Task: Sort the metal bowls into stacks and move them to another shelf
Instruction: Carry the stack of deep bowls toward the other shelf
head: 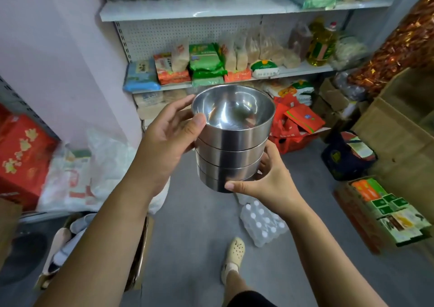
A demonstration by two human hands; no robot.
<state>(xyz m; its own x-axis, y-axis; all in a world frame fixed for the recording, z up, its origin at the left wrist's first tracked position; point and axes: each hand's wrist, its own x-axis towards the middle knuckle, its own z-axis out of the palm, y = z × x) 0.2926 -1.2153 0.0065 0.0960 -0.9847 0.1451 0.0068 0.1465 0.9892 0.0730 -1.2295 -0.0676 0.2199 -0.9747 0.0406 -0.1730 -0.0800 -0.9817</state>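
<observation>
1. A stack of metal bowls point(231, 151) is up in the air in front of the person, over the grey floor point(195, 236). It looks like four bowls, each sitting inside the next.
2. The left hand point(169, 135) holds the top bowl point(234, 109) from the left. Its thumb is on the rim and its fingers go round the back.
3. The right hand point(267, 182) holds the bottom of the stack from the right and below. Its thumb lies across the lowest bowl.
4. The stack sits between the two hands and both touch it, so neither hand is nearer.
5. The long way of the stack runs up and down, and the top leans a little to the right. The open mouths face up.
6. The shelves are straight ahead, past the bowls. The middle shelf point(305, 70) is packed with food bags point(206, 60), and the top shelf point(187, 10) is higher up. I think the stack must go forward and stay upright so no bowl slips. I cannot tell which shelf it is for.
</observation>
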